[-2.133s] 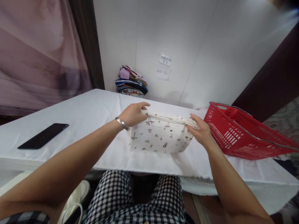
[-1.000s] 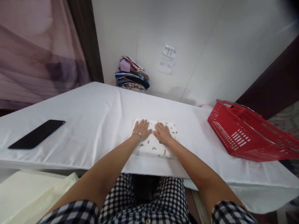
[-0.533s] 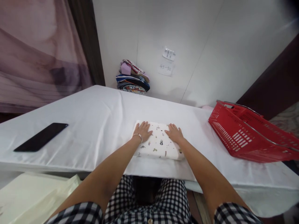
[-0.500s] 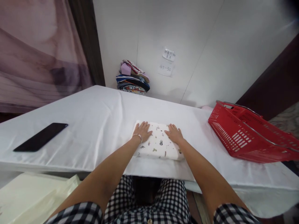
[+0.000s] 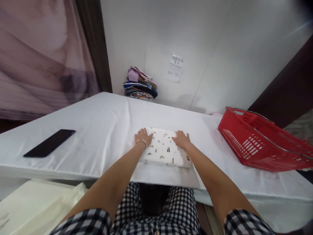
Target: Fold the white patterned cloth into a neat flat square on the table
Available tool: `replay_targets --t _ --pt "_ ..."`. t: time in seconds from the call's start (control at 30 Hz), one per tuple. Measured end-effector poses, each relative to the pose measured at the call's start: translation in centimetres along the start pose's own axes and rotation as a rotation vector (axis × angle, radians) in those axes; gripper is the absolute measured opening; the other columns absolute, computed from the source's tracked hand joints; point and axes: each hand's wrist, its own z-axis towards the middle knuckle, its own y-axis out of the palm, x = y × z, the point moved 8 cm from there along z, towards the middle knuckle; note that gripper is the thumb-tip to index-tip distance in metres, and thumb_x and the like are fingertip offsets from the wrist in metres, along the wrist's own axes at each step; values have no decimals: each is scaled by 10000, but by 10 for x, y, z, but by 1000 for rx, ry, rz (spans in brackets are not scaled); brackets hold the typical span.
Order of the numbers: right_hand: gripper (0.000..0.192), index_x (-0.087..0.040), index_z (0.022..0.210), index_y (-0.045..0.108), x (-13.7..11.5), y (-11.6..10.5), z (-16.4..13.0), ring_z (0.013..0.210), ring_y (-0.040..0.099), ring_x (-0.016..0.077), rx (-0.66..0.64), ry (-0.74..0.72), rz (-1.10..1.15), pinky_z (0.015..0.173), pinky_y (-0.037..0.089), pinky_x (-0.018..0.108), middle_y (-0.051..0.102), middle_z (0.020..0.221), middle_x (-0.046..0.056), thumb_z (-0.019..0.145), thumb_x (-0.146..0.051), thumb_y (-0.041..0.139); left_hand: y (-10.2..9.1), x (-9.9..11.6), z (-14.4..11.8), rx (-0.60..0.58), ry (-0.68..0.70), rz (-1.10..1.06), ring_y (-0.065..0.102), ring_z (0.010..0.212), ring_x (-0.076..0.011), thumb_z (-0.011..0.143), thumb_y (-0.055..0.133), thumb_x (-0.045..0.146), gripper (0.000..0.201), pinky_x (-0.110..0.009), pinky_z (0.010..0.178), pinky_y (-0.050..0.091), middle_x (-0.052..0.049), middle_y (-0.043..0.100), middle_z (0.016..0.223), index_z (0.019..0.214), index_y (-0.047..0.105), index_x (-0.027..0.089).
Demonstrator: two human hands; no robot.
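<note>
A folded white cloth with small printed figures lies flat on the white-covered table in front of me. My left hand, with a bracelet at the wrist, rests open along the cloth's left edge, fingers pointing away from me. On the opposite side, my right hand lies open with its fingers on the cloth's upper right part. Neither hand grips anything. The kind of cloth item cannot be made out from its folded shape.
A red plastic basket with metal handles stands at the right. On the left lies a black tablet-like slab. Folded clothes are stacked against the back wall, near paper notes. A pale plastic-wrapped bundle sits below the table's front left edge.
My left hand has slid left, from on top of the cloth to its left edge. My right hand has stayed almost in place. The view has shifted slightly.
</note>
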Motion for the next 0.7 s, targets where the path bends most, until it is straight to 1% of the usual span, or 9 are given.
replay_targets --t 0.07,0.17,0.23,0.27,0.33,0.43,0.53,0.6,0.7 --pt "682 -133 1434 178 -21 -6 -3 1390 -2 220 50 -39 -15 1084 -20 485 69 1518 89 889 -539 237 0 1 -1 3 -4 19 158 1367 -257 858 177 503 719 -463 1090 173 -92 161 1510 1443 130 86" --pt "692 -148 1436 165 -62 -2 -12 1390 8 205 85 -211 20 1090 -15 447 82 1518 83 888 -567 213 -2 2 -2 5 -9 24 167 1364 -256 855 178 506 723 -459 1087 177 -94 174 1507 1442 132 84" --pt "681 -177 1433 179 -75 6 -17 1389 35 199 57 -284 49 1090 16 440 107 1517 69 888 -586 180 -3 2 -3 -4 -12 17 162 1366 -251 853 181 512 726 -452 1088 178 -89 173 1508 1443 128 92" --pt "674 -186 1430 187 -73 9 -18 1389 40 197 44 -287 53 1089 25 442 111 1517 63 889 -588 168 -3 2 -4 -9 -10 14 160 1367 -249 852 183 513 725 -450 1089 178 -86 170 1509 1443 128 97" --pt "668 -191 1429 190 -57 12 -18 1389 34 196 34 -243 43 1089 20 446 100 1519 57 890 -585 165 -4 2 -5 -1 -1 12 171 1362 -248 851 187 511 719 -448 1086 185 -84 183 1506 1441 142 101" --pt "668 -184 1435 162 -15 10 -17 1389 12 197 28 -121 23 1088 9 456 71 1522 53 891 -571 179 -7 3 -5 42 12 7 219 1343 -250 850 198 505 705 -448 1073 211 -93 237 1489 1430 182 104" --pt "667 -189 1441 126 20 11 -20 1389 25 200 8 0 74 1086 51 472 24 1524 42 890 -560 185 -6 2 -4 53 11 -1 230 1336 -256 847 211 509 704 -453 1067 219 -97 254 1481 1425 196 106" --pt "666 -189 1441 121 29 12 -23 1388 35 197 12 42 119 1087 78 468 8 1525 39 888 -555 189 -5 2 -3 51 16 -7 222 1340 -259 846 213 514 707 -456 1067 215 -98 248 1483 1425 197 108" --pt "648 -177 1435 140 29 12 -27 1388 49 191 34 73 173 1088 106 459 39 1524 51 892 -523 211 -5 2 -2 52 28 -15 225 1340 -265 847 208 515 697 -459 1063 217 -104 245 1484 1425 205 126"
